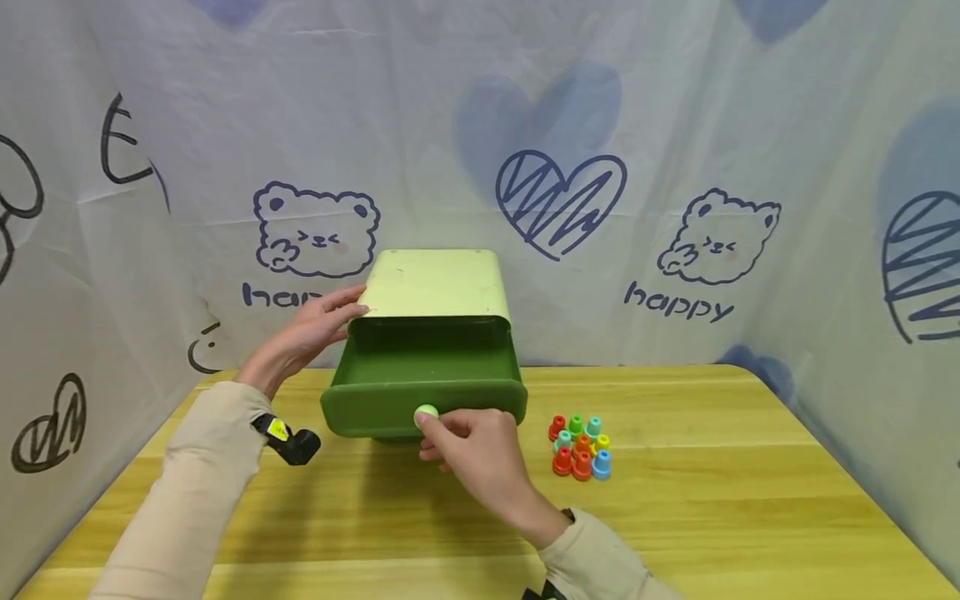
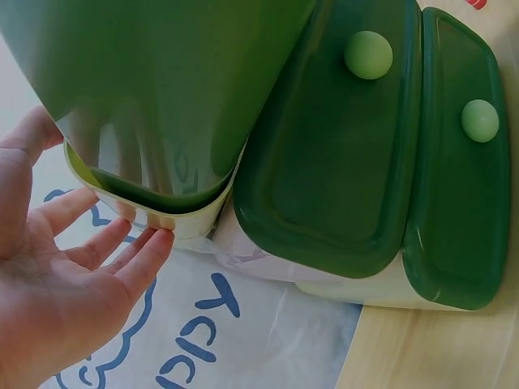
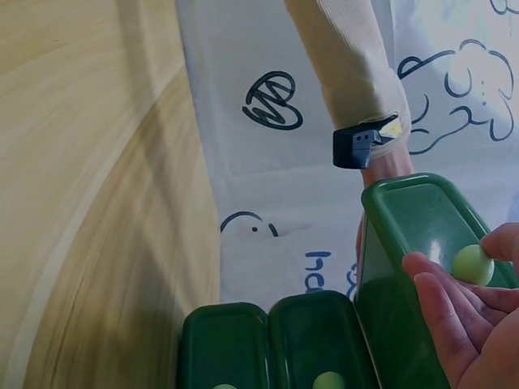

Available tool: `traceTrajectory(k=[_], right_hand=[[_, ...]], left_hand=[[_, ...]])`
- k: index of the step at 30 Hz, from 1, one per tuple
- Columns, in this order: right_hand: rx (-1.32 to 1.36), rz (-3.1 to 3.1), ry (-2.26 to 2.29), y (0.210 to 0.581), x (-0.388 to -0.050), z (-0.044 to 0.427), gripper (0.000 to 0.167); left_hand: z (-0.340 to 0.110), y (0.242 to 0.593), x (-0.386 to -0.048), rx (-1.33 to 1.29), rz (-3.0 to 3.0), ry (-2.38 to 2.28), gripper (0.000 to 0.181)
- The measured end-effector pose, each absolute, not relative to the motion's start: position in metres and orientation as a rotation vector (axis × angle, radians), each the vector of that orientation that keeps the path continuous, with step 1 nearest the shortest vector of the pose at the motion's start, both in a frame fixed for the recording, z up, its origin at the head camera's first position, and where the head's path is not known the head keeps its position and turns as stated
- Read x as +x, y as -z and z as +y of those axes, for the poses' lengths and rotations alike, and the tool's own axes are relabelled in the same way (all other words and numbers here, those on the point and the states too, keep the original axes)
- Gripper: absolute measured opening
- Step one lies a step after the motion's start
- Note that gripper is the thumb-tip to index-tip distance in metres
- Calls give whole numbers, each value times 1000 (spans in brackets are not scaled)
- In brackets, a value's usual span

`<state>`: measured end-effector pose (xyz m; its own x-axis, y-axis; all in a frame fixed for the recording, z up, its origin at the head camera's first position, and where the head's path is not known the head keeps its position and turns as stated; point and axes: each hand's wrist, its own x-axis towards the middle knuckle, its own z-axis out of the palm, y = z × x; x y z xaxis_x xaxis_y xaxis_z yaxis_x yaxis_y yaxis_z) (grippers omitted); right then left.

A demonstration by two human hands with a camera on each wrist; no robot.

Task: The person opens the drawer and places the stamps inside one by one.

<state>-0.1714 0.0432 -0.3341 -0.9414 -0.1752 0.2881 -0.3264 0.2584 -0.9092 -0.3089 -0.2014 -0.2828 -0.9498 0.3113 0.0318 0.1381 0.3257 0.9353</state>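
Observation:
A small drawer cabinet (image 1: pixel 438 285) with a pale yellow-green shell stands on the table. Its top green drawer (image 1: pixel 367 408) is pulled well out, and the part of its inside that shows holds nothing. With thumb and fingers my right hand (image 1: pixel 483 458) pinches the round light green knob (image 3: pixel 473 266) on that drawer's front. My left hand (image 1: pixel 311 329) rests its extended fingertips on the cabinet's left side, near the shell's front edge. Below, in the left wrist view, the middle drawer (image 2: pixel 332 162) and the bottom drawer (image 2: pixel 462 186) are closed, each with its own knob.
Several small coloured pegs (image 1: pixel 582 447) stand in a cluster on the wooden table (image 1: pixel 712 500), right of the cabinet. A white cloth (image 1: pixel 435 125) printed with hearts and bears hangs behind the table and along both sides.

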Motion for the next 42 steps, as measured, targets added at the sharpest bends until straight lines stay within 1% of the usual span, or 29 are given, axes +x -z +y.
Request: traceTrajectory(k=[19,26,30,33,38,42], right_hand=[[560,-2403,-1642,343,-170,47,33],[615,-2359,-1436,350,-170,46,32],[653,-2336,-1411,351,-169,49,34],[697,-2314,-1371,352,-166,56,28],[847,-2173,-1308,350,-159,72,9],[939,-2063,-1273,344,-154,91,14]], left_hand=[[-199,283,-309,443,2420,-1708,62],[-199,285,-308,419,2433,-1706,62],[-199,286,-307,400,2447,-1708,61],[-199,287,-306,389,2455,-1716,61],[-198,288,-306,382,2469,-1727,61],[-196,289,-306,364,2478,-1734,61]])
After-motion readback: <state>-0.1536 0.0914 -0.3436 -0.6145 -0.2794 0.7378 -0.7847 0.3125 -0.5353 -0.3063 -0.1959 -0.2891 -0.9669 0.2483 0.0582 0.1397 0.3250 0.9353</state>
